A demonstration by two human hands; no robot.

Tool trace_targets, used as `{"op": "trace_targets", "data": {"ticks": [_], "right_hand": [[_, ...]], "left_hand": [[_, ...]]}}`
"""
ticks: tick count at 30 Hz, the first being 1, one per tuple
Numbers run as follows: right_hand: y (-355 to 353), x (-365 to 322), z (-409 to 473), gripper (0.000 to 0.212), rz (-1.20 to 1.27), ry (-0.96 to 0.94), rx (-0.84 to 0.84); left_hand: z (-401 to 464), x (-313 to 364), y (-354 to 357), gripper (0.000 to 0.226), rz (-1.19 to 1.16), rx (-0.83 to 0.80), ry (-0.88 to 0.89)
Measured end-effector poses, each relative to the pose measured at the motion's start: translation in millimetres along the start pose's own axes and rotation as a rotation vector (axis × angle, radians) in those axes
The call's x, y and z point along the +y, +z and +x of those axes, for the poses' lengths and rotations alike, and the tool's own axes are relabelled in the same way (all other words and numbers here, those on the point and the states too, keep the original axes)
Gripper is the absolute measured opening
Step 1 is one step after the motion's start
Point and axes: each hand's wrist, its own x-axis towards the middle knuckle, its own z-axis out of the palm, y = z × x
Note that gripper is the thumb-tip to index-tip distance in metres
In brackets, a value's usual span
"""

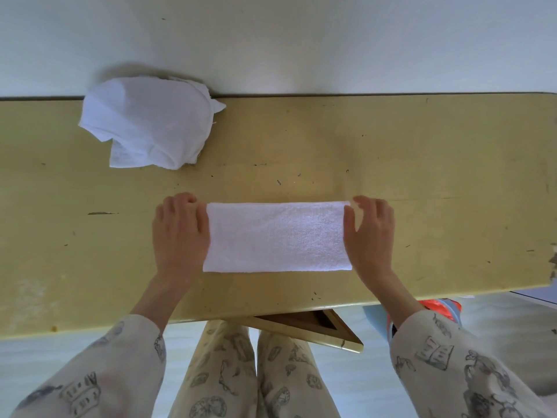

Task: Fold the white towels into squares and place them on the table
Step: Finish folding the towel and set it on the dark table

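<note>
A white towel (277,236) lies flat on the yellow table (422,176) in front of me, folded into a long rectangle. My left hand (179,233) rests at its left end with the fingers curled on the far left corner. My right hand (370,230) lies at the right end, thumb on the cloth and fingers by the far right corner. Whether either hand pinches the edge or only presses on it is unclear. A crumpled heap of white towels (147,125) sits at the far left of the table against the wall.
A white wall (301,40) runs along the table's far edge. Under the near edge an open wooden drawer (313,324) juts out, beside my patterned trousers (250,372). An orange and blue object (443,309) lies on the floor at the right.
</note>
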Motion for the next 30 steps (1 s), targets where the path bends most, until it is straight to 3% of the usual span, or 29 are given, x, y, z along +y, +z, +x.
{"op": "trace_targets", "data": {"ticks": [3, 6, 9, 13, 22, 30], "right_hand": [[21.5, -14.4, -23.9, 0.034, -0.066, -0.311, -0.039], [47.9, -30.5, -40.8, 0.039, -0.087, -0.388, -0.160], [60.3, -21.0, -40.1, 0.048, -0.186, -0.314, -0.221], [57.5, 1.9, -37.3, 0.060, -0.359, -0.345, -0.264], [59.1, 0.9, -36.9, 0.066, -0.412, -0.288, -0.261], [56.7, -2.7, -36.3, 0.066, -0.424, -0.268, -0.296]], "left_hand": [[-22.0, 21.4, 20.8, 0.023, 0.085, -0.008, 0.329], [-36.3, 32.8, 52.6, 0.033, 0.136, -0.146, 0.520], [-36.2, 22.7, 69.7, 0.044, 0.230, -0.238, 0.531], [-30.1, 3.4, 67.4, 0.053, 0.312, -0.220, 0.576], [-18.4, -27.3, 56.4, 0.061, 0.301, -0.217, 0.489], [-4.6, -31.7, 37.1, 0.047, 0.169, -0.237, 0.466]]}}
